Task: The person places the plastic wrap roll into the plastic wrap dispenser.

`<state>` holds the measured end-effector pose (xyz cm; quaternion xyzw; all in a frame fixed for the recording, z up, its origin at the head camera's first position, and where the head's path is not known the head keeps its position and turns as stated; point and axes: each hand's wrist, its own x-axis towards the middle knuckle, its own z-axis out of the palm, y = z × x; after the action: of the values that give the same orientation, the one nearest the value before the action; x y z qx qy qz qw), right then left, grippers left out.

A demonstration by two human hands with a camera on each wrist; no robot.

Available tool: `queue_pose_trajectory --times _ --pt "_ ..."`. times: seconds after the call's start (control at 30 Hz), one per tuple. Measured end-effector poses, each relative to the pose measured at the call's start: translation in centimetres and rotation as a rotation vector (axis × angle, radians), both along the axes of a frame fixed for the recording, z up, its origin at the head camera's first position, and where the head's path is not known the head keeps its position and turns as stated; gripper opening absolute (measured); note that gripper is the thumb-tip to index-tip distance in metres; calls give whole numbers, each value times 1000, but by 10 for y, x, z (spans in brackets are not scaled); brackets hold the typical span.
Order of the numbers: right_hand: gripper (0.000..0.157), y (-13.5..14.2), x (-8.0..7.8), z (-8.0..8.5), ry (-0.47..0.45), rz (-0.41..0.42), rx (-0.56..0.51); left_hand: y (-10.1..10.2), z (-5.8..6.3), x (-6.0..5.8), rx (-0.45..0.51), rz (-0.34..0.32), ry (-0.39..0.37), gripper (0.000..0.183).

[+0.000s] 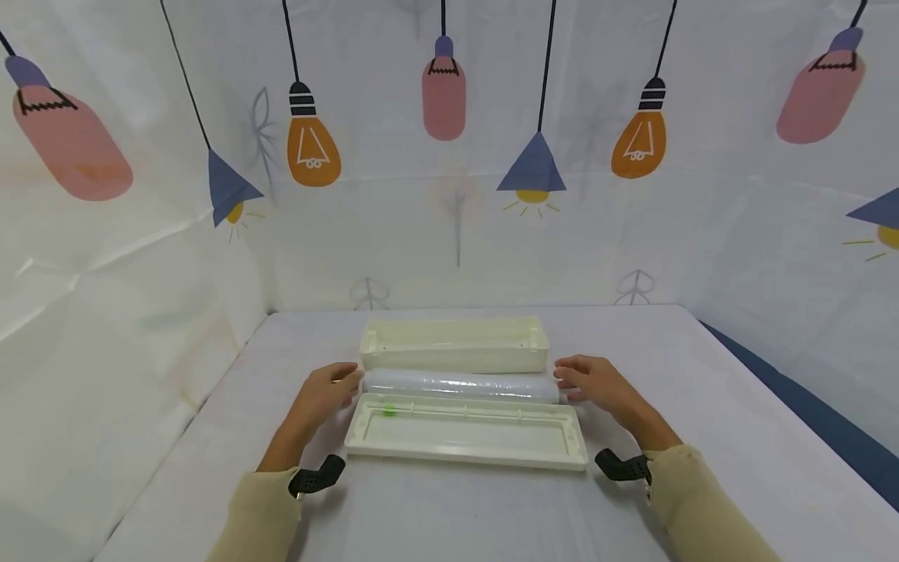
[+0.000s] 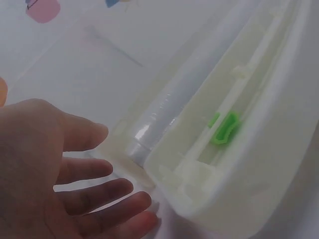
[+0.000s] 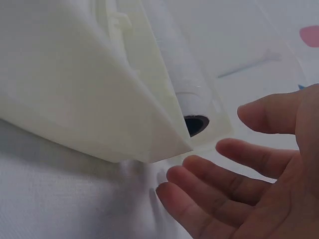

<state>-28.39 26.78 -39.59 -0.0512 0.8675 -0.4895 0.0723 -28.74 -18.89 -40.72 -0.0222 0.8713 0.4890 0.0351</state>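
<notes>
A roll of clear plastic wrap (image 1: 460, 385) lies crosswise between a cream lid (image 1: 463, 462) in front and a cream box (image 1: 456, 361) behind. The left hand (image 1: 328, 396) is beside the roll's left end, fingers relaxed and holding nothing. At the opposite end, the right hand (image 1: 595, 384) has its fingertips close by, also holding nothing. Its loosely spread fingers (image 3: 204, 174) face the roll's dark hollow core (image 3: 197, 125) in the right wrist view. A green slider (image 2: 225, 128) sits on the lid's inner rail near its left end.
All of it rests on a white-covered table (image 1: 463, 515). Behind and to the left hangs a white cloth (image 1: 393, 226) printed with lamps and bulbs. Black wrist cameras (image 1: 318, 474) are strapped on both forearms, below beige sleeves. A dark blue strip (image 1: 787, 398) runs past the table's right edge.
</notes>
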Motion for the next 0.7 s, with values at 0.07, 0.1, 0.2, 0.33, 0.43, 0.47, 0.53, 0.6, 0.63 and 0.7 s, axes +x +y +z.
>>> queue_pose_trajectory --times 0.07,0.1,0.2,0.33,0.43,0.47,0.53,0.6,0.63,0.7 --pt "45 0 4 -1 -5 9 11 0 -3 3 -3 1 -8 53" --pt "45 -1 5 -1 -9 10 12 0 -5 4 1 -3 -6 53" --pt "46 -1 8 -2 -16 9 19 1 -9 5 31 -17 11 52" --pt "49 0 7 -5 -12 35 17 2 -12 5 49 -32 31 51" --pt "50 1 7 -7 12 57 40 3 -15 5 39 -35 39 52" --pt "50 2 8 -8 13 51 54 3 -16 5 37 -37 35 52" --pt "49 2 9 -10 16 43 74 4 -19 4 30 -44 30 53" --pt "47 3 10 -11 21 48 81 5 -21 4 21 -59 35 52" --pt "46 3 10 -11 24 53 86 5 -21 3 15 -61 39 52" --pt "45 2 10 -12 39 63 84 5 -21 3 11 -56 58 50"
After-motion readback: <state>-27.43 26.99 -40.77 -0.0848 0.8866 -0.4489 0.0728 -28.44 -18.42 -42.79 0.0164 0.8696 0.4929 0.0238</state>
